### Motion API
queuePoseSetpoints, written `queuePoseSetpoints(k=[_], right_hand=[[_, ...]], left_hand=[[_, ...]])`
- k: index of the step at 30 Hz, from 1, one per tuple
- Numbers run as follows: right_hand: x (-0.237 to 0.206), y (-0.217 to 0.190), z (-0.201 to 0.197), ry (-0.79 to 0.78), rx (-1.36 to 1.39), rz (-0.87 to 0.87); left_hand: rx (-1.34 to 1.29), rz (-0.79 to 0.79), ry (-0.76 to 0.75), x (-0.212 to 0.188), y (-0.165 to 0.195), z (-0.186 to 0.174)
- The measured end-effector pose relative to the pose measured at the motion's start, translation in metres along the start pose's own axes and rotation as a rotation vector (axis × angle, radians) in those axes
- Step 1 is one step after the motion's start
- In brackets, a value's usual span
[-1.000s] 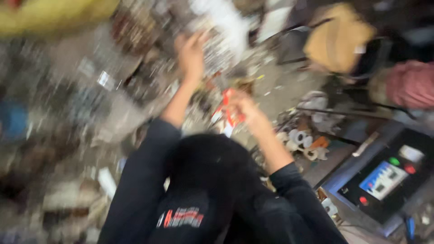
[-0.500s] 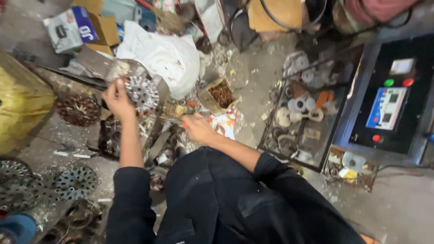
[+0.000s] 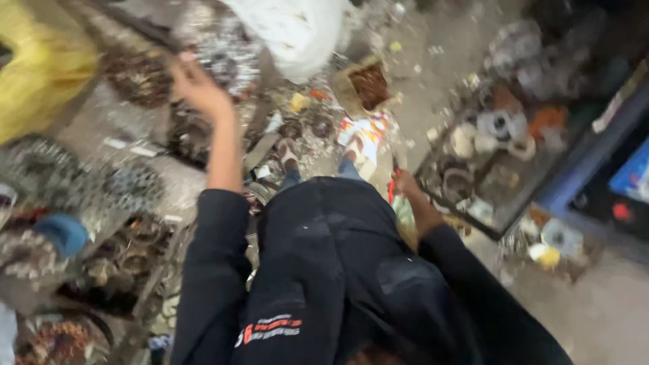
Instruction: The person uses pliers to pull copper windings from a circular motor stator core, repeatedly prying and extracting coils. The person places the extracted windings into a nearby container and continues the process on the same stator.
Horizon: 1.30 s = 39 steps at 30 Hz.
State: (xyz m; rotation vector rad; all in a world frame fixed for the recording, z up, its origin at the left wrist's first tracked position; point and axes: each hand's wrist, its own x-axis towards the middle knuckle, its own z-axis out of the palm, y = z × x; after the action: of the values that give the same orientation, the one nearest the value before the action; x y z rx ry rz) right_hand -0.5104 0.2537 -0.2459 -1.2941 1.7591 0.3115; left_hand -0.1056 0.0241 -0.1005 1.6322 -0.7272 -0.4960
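The left hand (image 3: 196,84) has stretched up to the silvery toothed disc (image 3: 226,47) beside the white sack (image 3: 291,30), finger state blurred beyond telling, while the right hand (image 3: 405,186) has dropped near the floor tray (image 3: 500,182), fingers clamped on a red-handled tool (image 3: 391,189).

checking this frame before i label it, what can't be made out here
- Left hand, head view: motion blur hides the fingers, so whether it grips the round metal part beside it cannot be told.
- Right hand: something red sits at it, too blurred and small to identify.
- White sack: cut off by the top edge.
- Blue panel: cut off by the right edge.
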Motion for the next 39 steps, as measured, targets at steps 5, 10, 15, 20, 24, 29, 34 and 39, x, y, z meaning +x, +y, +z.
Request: queuePoseSetpoints(k=[5,10,15,20,24,29,34,39], right_hand=[[-0.009,-0.087,-0.019,0.408,0.316,-0.545],[-0.013,-0.206,-0.051,0.352,0.079,-0.585],[-0.034,-0.263,-0.072,0.410,-0.090,-0.644],[-0.049,-0.277,-0.086,0.402,-0.259,-0.589],[-0.054,-0.282,-0.097,0.364,-0.299,-0.561],[-0.056,-0.280,-0.105,0.372,-0.330,-0.583],[-0.044,-0.280,-0.103,0.364,-0.337,-0.594],[-0.011,-0.290,-0.090,0.197,-0.052,-0.653]], left_hand=[[0.275,0.292,-0.166,0.026,0.002,-0.013],[0.106,0.113,-0.218,0.033,0.006,-0.013],[0.086,0.127,-0.199,0.028,0.001,-0.012],[0.116,0.113,-0.177,0.032,-0.010,-0.011],[0.168,0.099,-0.178,0.031,-0.012,-0.008],[0.203,0.031,-0.195,0.029,-0.009,-0.006],[0.304,0.075,-0.212,0.029,-0.013,-0.007],[0.386,0.246,-0.259,0.018,-0.018,-0.009]])
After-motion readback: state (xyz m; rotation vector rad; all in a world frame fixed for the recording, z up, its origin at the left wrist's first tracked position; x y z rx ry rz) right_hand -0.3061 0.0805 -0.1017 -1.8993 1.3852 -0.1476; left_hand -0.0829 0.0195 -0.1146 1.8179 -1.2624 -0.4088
